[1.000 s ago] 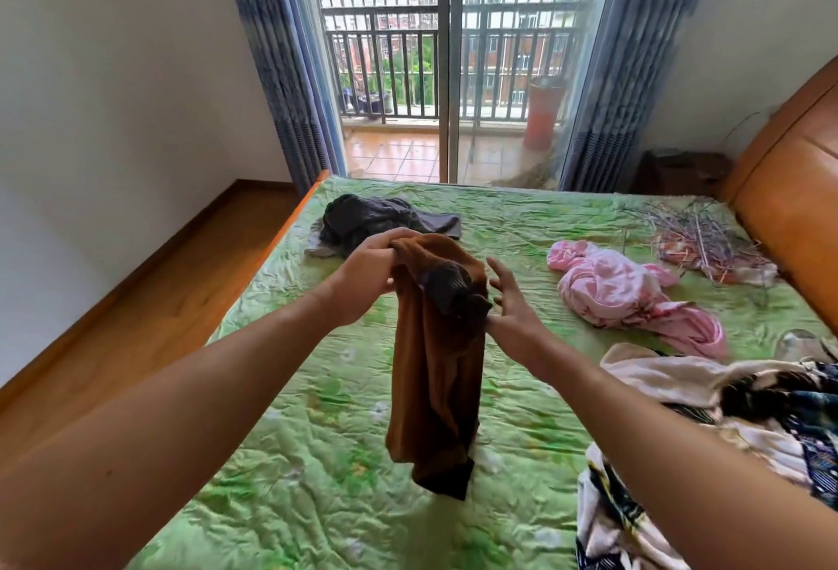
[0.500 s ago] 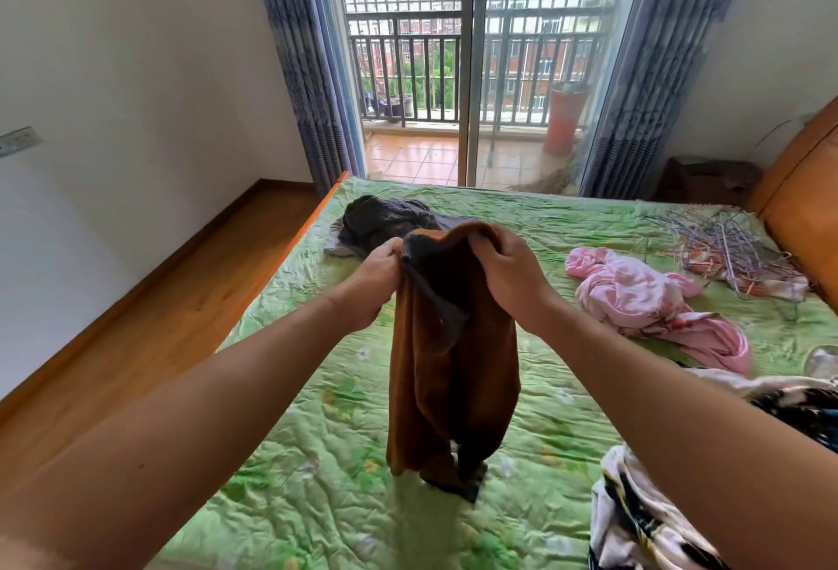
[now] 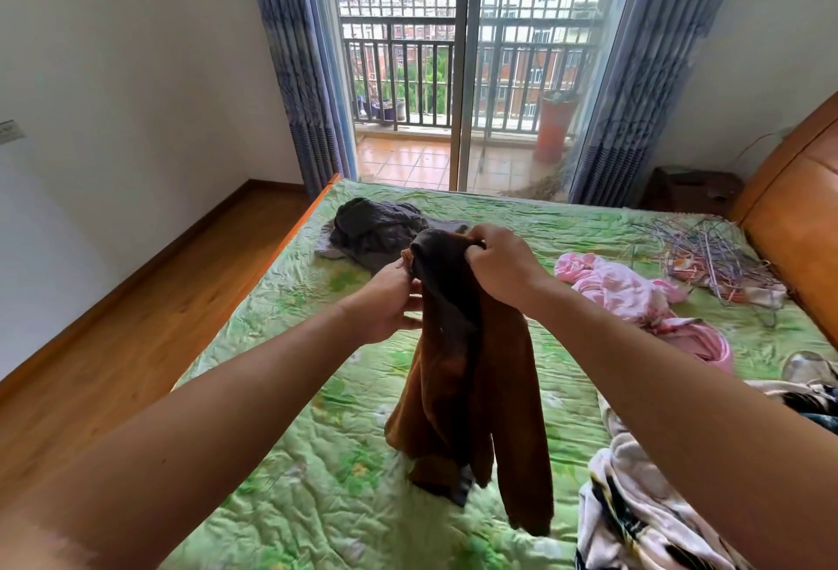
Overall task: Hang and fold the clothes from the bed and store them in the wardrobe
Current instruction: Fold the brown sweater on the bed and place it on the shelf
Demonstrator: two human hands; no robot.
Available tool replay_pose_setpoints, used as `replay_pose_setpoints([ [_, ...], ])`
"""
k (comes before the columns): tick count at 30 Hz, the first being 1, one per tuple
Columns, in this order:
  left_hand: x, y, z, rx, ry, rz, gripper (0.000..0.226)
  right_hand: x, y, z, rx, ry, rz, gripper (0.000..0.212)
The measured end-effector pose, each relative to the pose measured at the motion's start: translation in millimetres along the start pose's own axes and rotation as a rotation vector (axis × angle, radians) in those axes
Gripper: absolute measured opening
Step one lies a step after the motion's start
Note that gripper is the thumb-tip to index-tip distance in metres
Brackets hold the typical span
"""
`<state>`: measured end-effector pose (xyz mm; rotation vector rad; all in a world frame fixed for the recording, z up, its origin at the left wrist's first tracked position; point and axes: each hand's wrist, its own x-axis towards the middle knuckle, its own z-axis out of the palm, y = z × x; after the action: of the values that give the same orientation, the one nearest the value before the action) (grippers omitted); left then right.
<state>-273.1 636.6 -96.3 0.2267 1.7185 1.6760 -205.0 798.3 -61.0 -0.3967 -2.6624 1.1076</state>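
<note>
A brown garment [image 3: 480, 392] with a dark inner lining hangs above the green quilted bed [image 3: 317, 479]. My right hand [image 3: 501, 268] grips its top edge from above. My left hand [image 3: 390, 302] pinches the same top edge a little lower on the left. The garment's lower end and a sleeve dangle down to the quilt. A dark grey garment [image 3: 376, 229] lies crumpled beyond my hands. A pink garment [image 3: 635, 293] lies to the right. A pile of wire hangers [image 3: 707, 256] rests near the headboard.
A heap of patterned white and dark clothes [image 3: 644, 519] fills the bed's near right. The orange wooden headboard [image 3: 798, 215] runs along the right. Wooden floor [image 3: 113, 329] lies left of the bed. Glass balcony doors [image 3: 462, 70] with blue curtains stand beyond.
My right hand has closed on the garment's top edge and lifted it. A sleeve now hangs lower on the right. My left hand slid slightly down the left edge.
</note>
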Motion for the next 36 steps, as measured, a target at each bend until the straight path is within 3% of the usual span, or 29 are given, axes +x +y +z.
replay_pose_setpoints([
  [6, 0.2, -4.5, 1.2, -0.135, -0.042, -0.007, 0.036, -4.0, 5.4, -0.4, -0.023, -0.051, -0.083, 0.015],
  [13, -9.0, -13.5, 5.6, -0.039, -0.137, -0.041, 0.059, 6.6, -10.2, -13.8, 0.045, 0.228, -0.133, 0.019],
  [16, -13.0, -23.0, 2.9, 0.033, -0.149, 0.090, 0.070, 10.9, -20.3, -24.5, 0.027, 0.225, -0.152, 0.017],
  [20, -12.2, -40.1, 14.0, 0.351, -0.104, 0.327, 0.084, 13.7, -29.6, -29.6, -0.022, 0.232, -0.166, 0.018],
  [21, -9.8, -42.4, 19.5, 0.401, -0.036, 0.355, 0.081, 13.6, -31.7, -29.3, -0.022, 0.226, -0.166, 0.018],
  [25, 1.4, -40.0, 26.1, 0.430, 0.160, 0.373, 0.030, 12.1, -33.6, -32.0, -0.039, 0.218, -0.173, 0.020],
  [32, 5.4, -44.7, -25.4, 0.670, 0.106, 0.313, 0.023, 11.0, -4.4, -59.7, -0.011, 0.320, -0.137, 0.021],
  [36, 10.4, -45.5, -49.6, 0.688, 0.286, 0.381, 0.013, 13.0, 6.7, -64.8, -0.059, 0.381, -0.129, 0.026],
])
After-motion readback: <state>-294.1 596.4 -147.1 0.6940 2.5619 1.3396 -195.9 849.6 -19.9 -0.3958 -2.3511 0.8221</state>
